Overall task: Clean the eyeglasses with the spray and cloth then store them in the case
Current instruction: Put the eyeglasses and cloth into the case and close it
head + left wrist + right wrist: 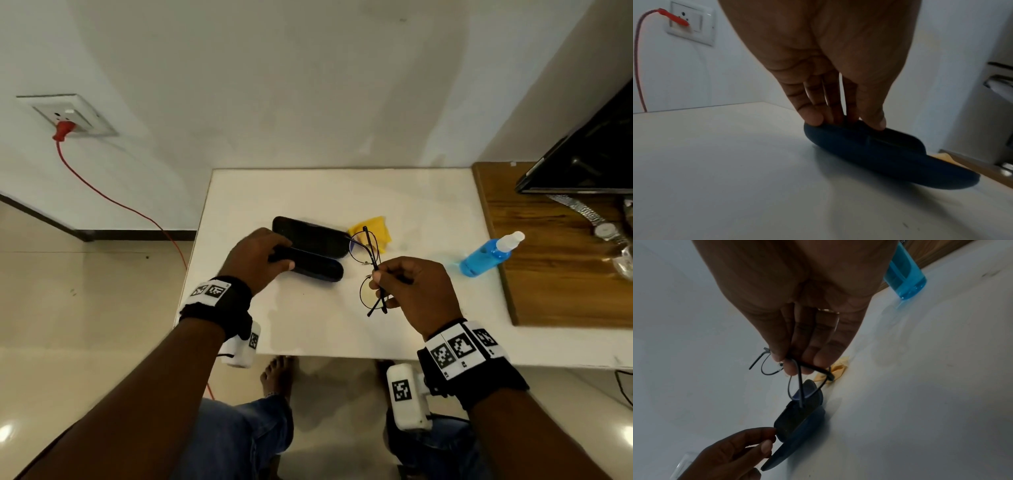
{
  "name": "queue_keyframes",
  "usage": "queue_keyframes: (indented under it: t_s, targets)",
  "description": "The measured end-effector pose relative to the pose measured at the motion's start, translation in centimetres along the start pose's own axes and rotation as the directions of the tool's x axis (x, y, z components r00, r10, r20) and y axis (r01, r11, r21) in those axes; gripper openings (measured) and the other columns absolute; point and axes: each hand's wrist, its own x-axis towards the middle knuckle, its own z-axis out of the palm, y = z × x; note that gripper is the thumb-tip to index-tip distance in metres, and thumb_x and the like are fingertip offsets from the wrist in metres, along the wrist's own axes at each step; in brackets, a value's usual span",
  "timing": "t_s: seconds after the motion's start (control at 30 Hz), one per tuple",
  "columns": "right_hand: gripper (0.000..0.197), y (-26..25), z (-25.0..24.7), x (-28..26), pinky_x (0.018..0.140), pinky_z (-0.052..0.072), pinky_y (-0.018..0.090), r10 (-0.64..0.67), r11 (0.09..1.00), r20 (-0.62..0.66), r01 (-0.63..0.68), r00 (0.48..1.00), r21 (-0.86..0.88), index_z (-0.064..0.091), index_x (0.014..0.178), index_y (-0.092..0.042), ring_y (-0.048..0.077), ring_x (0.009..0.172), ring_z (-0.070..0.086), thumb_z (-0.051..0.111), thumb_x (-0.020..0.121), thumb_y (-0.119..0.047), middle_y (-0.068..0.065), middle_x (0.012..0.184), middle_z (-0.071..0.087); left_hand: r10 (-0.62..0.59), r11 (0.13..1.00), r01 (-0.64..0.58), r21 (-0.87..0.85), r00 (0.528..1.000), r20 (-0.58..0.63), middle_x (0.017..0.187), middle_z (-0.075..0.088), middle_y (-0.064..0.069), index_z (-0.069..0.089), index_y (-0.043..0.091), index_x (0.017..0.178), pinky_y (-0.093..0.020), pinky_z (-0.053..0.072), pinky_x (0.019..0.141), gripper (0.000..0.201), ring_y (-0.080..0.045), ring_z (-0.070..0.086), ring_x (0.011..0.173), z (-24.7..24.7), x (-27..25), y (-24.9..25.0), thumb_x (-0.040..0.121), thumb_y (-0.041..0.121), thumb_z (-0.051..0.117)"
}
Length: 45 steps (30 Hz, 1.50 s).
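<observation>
A dark blue eyeglass case (310, 248) (890, 155) (797, 417) lies open on the white table (308, 325). My left hand (258, 258) (840, 118) (748, 449) grips the case's left end, fingers and thumb on its rim. Thin black-framed eyeglasses (371, 267) (797, 382), temples folded, hang above the table just right of the case. My right hand (407, 287) (797, 360) pinches them at the bridge. A crumpled yellow cloth (371, 231) (838, 369) lies behind the glasses. The blue spray bottle (488, 255) (904, 275) lies on its side to the right.
A wooden surface (555, 260) adjoins the table on the right and bears a dark monitor (589, 150) and a metal wristwatch (603, 229). On the left wall, a red plug (61, 130) (674, 17) sits in a socket, its cable running down to the floor.
</observation>
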Motion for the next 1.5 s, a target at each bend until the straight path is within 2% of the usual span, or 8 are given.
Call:
queue_keyframes:
  t_s: [0.13,0.3,0.57,0.83,0.97,1.07,1.23,1.5]
  targets:
    - [0.008,0.2,0.1,0.2,0.057,0.057,0.029,-0.005,1.0,0.008,0.005,1.0,-0.012,0.073,0.084,-0.015,0.016,0.067,0.072,0.069,0.088,-0.009,0.001,0.072,0.075,-0.117,0.988,0.112,-0.103,0.992,-0.042,0.103,0.061,0.004,0.069,0.021,0.102,-0.022,0.044,0.076,0.024,-0.012,0.062,0.081,-0.3,0.3,-0.3,0.08,0.02,0.078]
    - [0.007,0.5,0.2,0.3,0.057,0.057,0.028,-0.003,1.0,0.009,0.003,1.0,-0.017,0.073,0.084,-0.014,0.016,0.067,0.071,0.069,0.088,-0.01,0.002,0.072,0.075,-0.301,0.946,0.278,-0.165,0.945,-0.132,0.091,0.06,0.001,0.065,0.021,0.087,-0.043,0.056,0.079,0.018,-0.02,0.065,0.072,0.1,0.7,-1.6,0.077,0.015,0.078]
    - [0.009,0.6,0.4,0.5,0.059,0.059,0.03,-0.007,1.0,0.023,0.007,1.0,-0.029,0.073,0.083,-0.015,0.014,0.066,0.071,0.069,0.088,-0.009,0.0,0.071,0.075,-0.461,0.881,0.442,-0.171,0.882,-0.095,0.123,0.054,-0.01,0.047,0.013,0.125,-0.026,0.04,0.084,0.067,-0.024,0.055,0.109,0.7,1.1,-1.5,0.07,0.017,0.085]
    - [0.009,0.7,0.3,0.6,0.061,0.059,0.03,-0.014,0.999,0.028,0.015,1.0,-0.037,0.073,0.083,-0.016,0.015,0.067,0.071,0.069,0.088,-0.01,0.0,0.072,0.075,-0.599,0.792,0.564,-0.233,0.792,-0.117,0.095,0.066,-0.006,0.033,0.011,0.129,-0.035,0.043,0.074,0.07,-0.029,0.063,0.089,1.4,1.5,-2.2,0.077,0.016,0.079]
    - [0.01,0.7,0.3,0.7,0.063,0.06,0.031,-0.017,0.999,0.031,0.018,0.999,-0.045,0.073,0.082,-0.018,0.016,0.069,0.072,0.069,0.088,-0.011,-0.001,0.073,0.076,-0.554,0.824,0.53,-0.2,0.828,-0.09,0.11,0.064,-0.014,0.031,0.02,0.14,-0.041,0.048,0.091,0.08,-0.033,0.06,0.104,1.9,2.0,-2.7,0.078,0.039,0.077]
    - [0.01,0.7,0.2,0.7,0.063,0.06,0.031,-0.012,0.999,0.029,0.013,1.0,-0.042,0.073,0.082,-0.018,0.017,0.068,0.072,0.069,0.088,-0.011,-0.001,0.072,0.076,-0.45,0.891,0.436,-0.129,0.886,-0.113,0.117,0.059,-0.012,0.047,0.027,0.134,-0.039,0.046,0.092,0.052,-0.03,0.057,0.107,1.6,2.5,-2.4,0.089,0.049,0.062]
    - [0.011,0.7,0.1,0.8,0.062,0.059,0.031,-0.017,0.999,0.011,0.018,1.0,-0.037,0.073,0.082,-0.018,0.016,0.068,0.072,0.069,0.088,-0.011,0.0,0.072,0.075,-0.388,0.915,0.386,0.119,0.922,-0.013,0.08,0.064,-0.006,0.063,0.013,0.082,-0.033,0.042,0.069,0.039,-0.032,0.063,0.086,0.3,3.1,-1.1,0.097,0.046,0.048]
    - [0.017,0.7,0.1,0.7,0.063,0.06,0.035,-0.02,0.999,0.009,0.02,1.0,-0.035,0.072,0.076,-0.021,0.019,0.068,0.071,0.069,0.087,-0.009,0.001,0.071,0.075,-0.395,0.919,0.376,0.121,0.872,0.29,0.065,0.073,0.01,0.064,0.027,0.088,-0.033,0.055,0.079,0.041,-0.01,0.07,0.071,1.0,1.5,0.5,0.086,0.066,0.053]
